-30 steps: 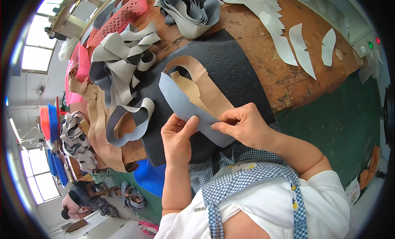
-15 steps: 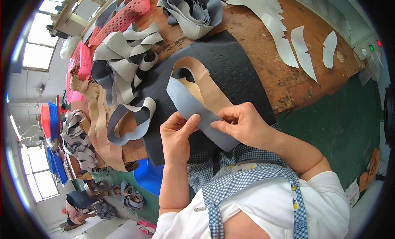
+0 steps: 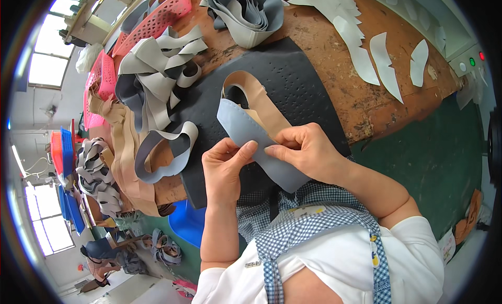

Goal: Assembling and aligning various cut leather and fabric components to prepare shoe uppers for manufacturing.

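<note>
Over the black pitted mat (image 3: 306, 82), I hold a looped blue-grey strip (image 3: 234, 121) in both hands. A tan strip (image 3: 265, 108) forms its other side, curving round at the far end. My left hand (image 3: 224, 168) is closed, thumb pressed on the blue-grey face near the middle. From the right, my right hand (image 3: 314, 153) pinches the same strip's edge, thumb close to the left thumb. Part of the strip hangs below my hands toward the checked apron (image 3: 319, 215). Left of the mat's middle stands a separate grey-blue loop (image 3: 151, 174), touched by neither hand.
Grey strips (image 3: 151, 58) lie heaped at the left, with tan strips (image 3: 123, 131) nearer. Behind are a coiled grey bundle (image 3: 256, 35) and pink baskets (image 3: 151, 32). White cut pieces (image 3: 384, 58) lie on the wooden table (image 3: 366, 113). Another person (image 3: 99, 262) is at far left.
The looped strip has shifted slightly right and turned a little. My right thumb has moved left, closer to my left thumb. Both hands keep their pinch.
</note>
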`<state>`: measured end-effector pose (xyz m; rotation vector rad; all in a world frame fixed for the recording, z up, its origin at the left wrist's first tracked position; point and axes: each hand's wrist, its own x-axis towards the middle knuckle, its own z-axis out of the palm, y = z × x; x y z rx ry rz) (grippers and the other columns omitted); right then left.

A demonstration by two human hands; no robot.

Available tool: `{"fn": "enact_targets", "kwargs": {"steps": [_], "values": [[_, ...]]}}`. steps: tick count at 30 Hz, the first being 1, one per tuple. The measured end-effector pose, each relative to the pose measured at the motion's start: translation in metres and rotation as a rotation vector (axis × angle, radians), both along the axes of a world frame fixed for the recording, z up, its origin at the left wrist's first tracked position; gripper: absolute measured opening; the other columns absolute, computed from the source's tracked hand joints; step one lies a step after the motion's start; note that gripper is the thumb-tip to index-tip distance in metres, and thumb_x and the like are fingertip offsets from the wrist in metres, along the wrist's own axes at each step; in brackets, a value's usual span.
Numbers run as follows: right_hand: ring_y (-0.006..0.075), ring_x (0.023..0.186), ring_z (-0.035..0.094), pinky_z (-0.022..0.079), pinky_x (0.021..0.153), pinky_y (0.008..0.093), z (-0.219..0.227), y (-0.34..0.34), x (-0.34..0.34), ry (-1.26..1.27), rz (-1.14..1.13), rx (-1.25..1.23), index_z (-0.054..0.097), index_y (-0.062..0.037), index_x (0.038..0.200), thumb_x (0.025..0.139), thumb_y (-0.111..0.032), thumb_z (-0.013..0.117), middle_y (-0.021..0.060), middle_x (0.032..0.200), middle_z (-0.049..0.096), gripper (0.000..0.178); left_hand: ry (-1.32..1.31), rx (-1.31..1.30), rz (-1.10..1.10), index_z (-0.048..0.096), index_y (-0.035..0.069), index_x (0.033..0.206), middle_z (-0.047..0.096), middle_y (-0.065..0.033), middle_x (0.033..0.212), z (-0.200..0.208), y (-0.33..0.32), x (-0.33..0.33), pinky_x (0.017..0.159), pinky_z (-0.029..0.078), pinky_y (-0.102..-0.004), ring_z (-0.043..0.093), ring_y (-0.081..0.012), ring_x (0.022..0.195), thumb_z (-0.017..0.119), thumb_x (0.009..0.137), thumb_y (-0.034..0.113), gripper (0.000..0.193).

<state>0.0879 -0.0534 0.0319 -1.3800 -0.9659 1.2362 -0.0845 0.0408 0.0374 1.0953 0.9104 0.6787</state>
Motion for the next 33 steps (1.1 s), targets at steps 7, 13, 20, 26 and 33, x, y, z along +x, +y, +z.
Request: {"fn": "enact_targets", "kwargs": {"steps": [7, 13, 20, 26, 33], "values": [[0.0018, 0.064, 0.054, 0.043, 0.055, 0.0224, 0.006, 0.003, 0.001, -0.086, 0.021, 0.062, 0.067, 0.0025, 0.082, 0.092, -0.011, 0.068, 0.0026, 0.065, 0.063, 0.017, 0.049, 0.112, -0.003, 0.070, -0.002, 0.091, 0.070, -0.0026, 0.084, 0.006, -0.003, 0.006, 0.069, 0.051, -0.0211, 0.062, -0.0060, 0.074, 0.078, 0.082, 0.001, 0.013], [0.0175, 0.061, 0.058, 0.048, 0.058, 0.0298, 0.031, 0.040, 0.001, -0.541, -0.211, 0.518, 0.064, 0.0023, 0.097, 0.091, -0.006, 0.064, 0.0064, 0.074, 0.064, 0.010, 0.059, 0.837, 0.220, 0.064, 0.004, 0.098, 0.063, 0.0016, 0.093, 0.078, 0.054, 0.020, 0.071, 0.050, -0.0221, 0.061, -0.0058, 0.084, 0.072, 0.084, -0.002, 0.017], [0.0278, 0.076, 0.063, 0.056, 0.067, 0.0332, 0.049, 0.025, 0.004, -1.018, -0.180, 1.223, 0.062, 0.0010, 0.092, 0.072, -0.002, 0.067, 0.0118, 0.088, 0.064, 0.020, 0.866, 1.921, -0.534, 0.064, 0.000, 0.095, 0.064, -0.0104, 0.098, 0.038, 0.025, 0.054, 0.066, 0.049, -0.0355, 0.059, -0.0267, 0.099, 0.061, 0.070, 0.020, 0.032], [0.0292, 0.083, 0.064, 0.057, 0.075, 0.0374, -0.028, -0.020, 0.021, -1.170, -0.006, 0.692, 0.063, 0.0012, 0.085, 0.063, -0.006, 0.066, 0.0120, 0.092, 0.065, 0.023, 0.942, 1.849, -0.691, 0.067, -0.012, 0.102, 0.058, -0.0270, 0.116, -0.031, -0.047, 0.023, 0.086, 0.050, -0.0413, 0.056, -0.0336, 0.103, 0.058, 0.078, 0.014, 0.036], [0.0294, 0.092, 0.064, 0.055, 0.082, 0.0402, -0.028, -0.028, 0.017, -1.321, 0.039, 0.873, 0.066, 0.0035, 0.088, 0.067, -0.009, 0.064, 0.0165, 0.099, 0.066, 0.025, 0.726, 1.650, -0.446, 0.066, -0.010, 0.099, 0.063, -0.0246, 0.113, -0.042, -0.050, 0.024, 0.074, 0.055, -0.0346, 0.063, -0.0297, 0.093, 0.063, 0.077, 0.006, 0.028]]}}
